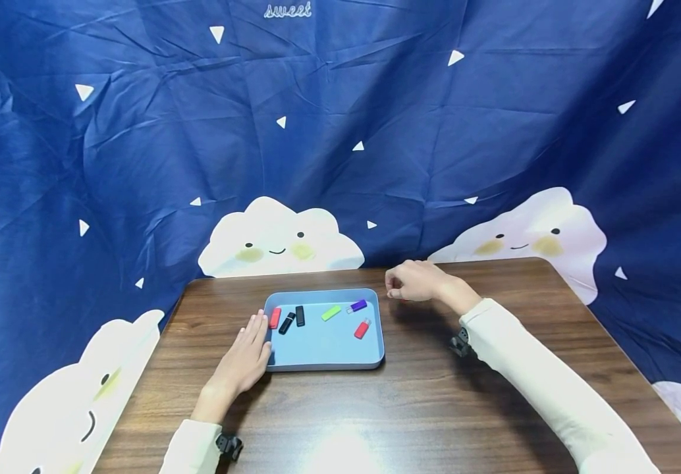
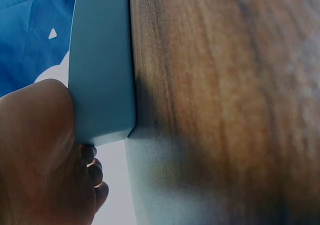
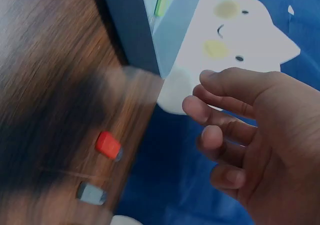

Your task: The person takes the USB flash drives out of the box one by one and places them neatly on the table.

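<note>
Left hand (image 1: pixel 244 361), nearest: fingers straight and together, grasping nothing, laid flat along the left wall of the light-blue, shallow rectangular tray (image 1: pixel 317 350). Both rested on a brown wood-grain table (image 1: pixel 435 415). Inside the tray, just beyond these fingertips: a red oblong USB stick (image 1: pixel 275 318), then a black stick with a silvery band (image 1: pixel 286 323) and a plain black stick (image 1: pixel 300 316). Farther to that hand's right lay a lime-green stick (image 1: pixel 331 313), a second red stick with bared connector (image 1: pixel 362 329) and a purple stick with metal connector (image 1: pixel 357 307).

Right hand (image 1: pixel 416 280), farther off, beyond the tray's right side: released, fingers loosely bent, thumb apart from fingertips, nothing held. Near it on the table, a small red-and-grey stick (image 3: pixel 108 145) and a grey block-shaped piece (image 3: pixel 91 193), both blurred. Behind both hands hung a blue cloth backdrop (image 1: pixel 328 85) with smiling white clouds (image 1: pixel 281 227).
</note>
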Demonstrator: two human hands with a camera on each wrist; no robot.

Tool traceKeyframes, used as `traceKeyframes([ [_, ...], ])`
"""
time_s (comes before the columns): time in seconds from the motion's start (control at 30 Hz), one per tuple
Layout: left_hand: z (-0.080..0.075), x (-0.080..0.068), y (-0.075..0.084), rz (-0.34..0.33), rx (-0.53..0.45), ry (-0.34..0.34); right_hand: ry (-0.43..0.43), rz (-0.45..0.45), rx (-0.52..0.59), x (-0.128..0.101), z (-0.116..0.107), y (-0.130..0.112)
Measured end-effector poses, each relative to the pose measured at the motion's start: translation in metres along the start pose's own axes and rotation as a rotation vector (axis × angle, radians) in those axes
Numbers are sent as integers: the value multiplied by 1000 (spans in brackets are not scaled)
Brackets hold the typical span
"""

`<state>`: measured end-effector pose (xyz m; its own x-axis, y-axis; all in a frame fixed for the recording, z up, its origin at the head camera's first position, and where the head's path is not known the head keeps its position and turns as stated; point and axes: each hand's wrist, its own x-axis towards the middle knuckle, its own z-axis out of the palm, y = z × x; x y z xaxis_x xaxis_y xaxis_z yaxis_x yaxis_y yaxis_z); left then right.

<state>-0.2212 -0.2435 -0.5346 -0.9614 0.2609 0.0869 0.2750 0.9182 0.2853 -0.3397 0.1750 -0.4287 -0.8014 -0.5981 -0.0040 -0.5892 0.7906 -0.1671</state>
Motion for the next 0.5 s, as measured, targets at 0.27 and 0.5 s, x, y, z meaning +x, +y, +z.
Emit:
traceKeyframes([
  [0.27,0,1,0,-14,-3,-24,-71,-68,-35,8,-6,-24],
  [0.5,0,1,1,-7,0,-15,-136,-85,-87,16,-7,-42],
])
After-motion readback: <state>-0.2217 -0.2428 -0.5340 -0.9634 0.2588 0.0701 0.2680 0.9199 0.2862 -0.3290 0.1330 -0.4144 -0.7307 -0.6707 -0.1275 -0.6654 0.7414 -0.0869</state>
